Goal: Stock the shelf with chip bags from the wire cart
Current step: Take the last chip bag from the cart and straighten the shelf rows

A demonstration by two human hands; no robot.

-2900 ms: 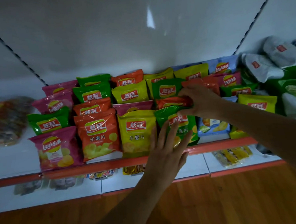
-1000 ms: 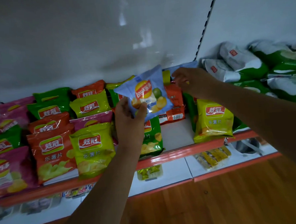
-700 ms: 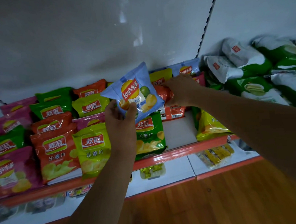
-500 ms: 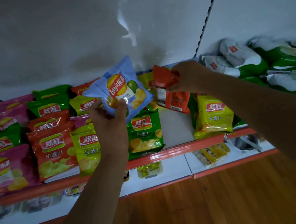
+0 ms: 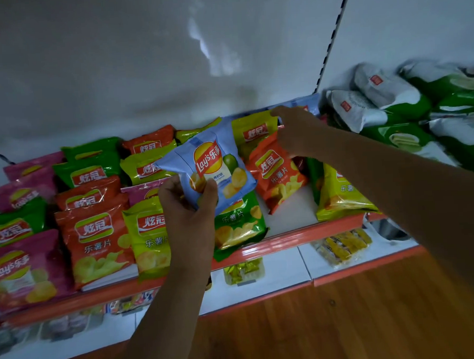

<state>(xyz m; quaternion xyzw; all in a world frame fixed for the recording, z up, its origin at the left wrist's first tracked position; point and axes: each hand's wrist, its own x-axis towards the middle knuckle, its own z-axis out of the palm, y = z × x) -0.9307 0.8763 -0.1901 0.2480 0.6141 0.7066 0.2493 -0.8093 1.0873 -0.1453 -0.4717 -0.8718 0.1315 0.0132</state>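
My left hand [image 5: 186, 206] pinches the lower corner of a blue Lay's chip bag [image 5: 212, 167] and holds it up in front of the shelf [image 5: 288, 238]. My right hand [image 5: 293, 132] reaches over the back rows and grips the top of an orange chip bag [image 5: 275, 171], which lies tilted, face up, on the shelf board. Rows of pink, green, orange and yellow chip bags fill the shelf's left part. A green bag [image 5: 238, 226] lies below the blue one, and a yellow bag [image 5: 339, 196] lies at the right. The wire cart is out of view.
A bare white patch of shelf board [image 5: 292, 215] shows between the green and yellow bags. Large white-and-green bags [image 5: 407, 107] are piled in the bay to the right. A lower shelf [image 5: 281, 270] holds small yellow packets. Wooden floor [image 5: 347, 324] lies below.
My right hand turned the orange bag over and lowered it face up onto the shelf. My left hand carried the blue bag slightly right and lower.
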